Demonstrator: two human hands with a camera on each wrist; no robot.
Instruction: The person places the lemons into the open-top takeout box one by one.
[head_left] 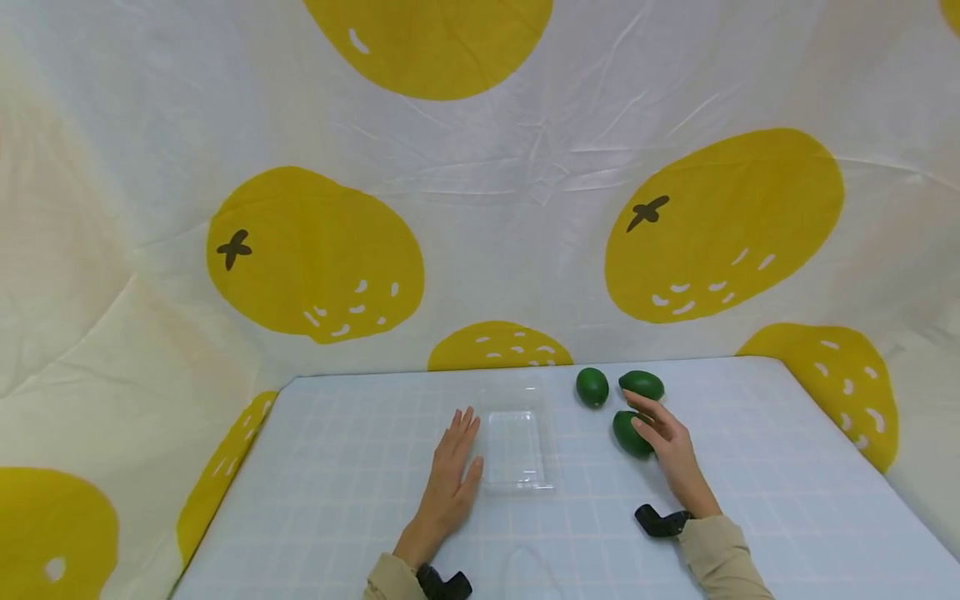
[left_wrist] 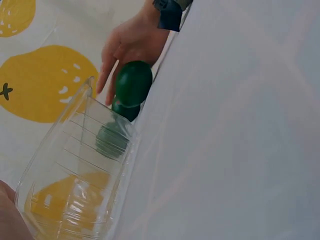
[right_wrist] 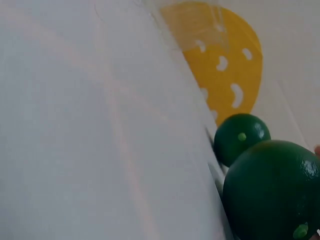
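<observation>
My left hand (head_left: 450, 479) lies at the left side of a clear plastic container (head_left: 551, 467), its fingers straight and near the rim. In the left wrist view the container's ribbed wall (left_wrist: 75, 165) is see-through, with a bit of the left hand (left_wrist: 11, 217) at the corner. My right hand (head_left: 675, 454) is above the nearest dark green lime (head_left: 628, 433), fingers loosely spread over it; whether they touch it I cannot tell. Two more limes lie behind: one at the left (head_left: 592, 388), another at the right (head_left: 642, 383). The right wrist view shows a lime (right_wrist: 272, 192) up close.
A pale checked cloth covers the table (head_left: 345, 475). Behind it hangs a white curtain (head_left: 510, 250) with large yellow fruit prints. Black wrist cameras sit on both wrists, the right one (head_left: 662, 522) close above the table.
</observation>
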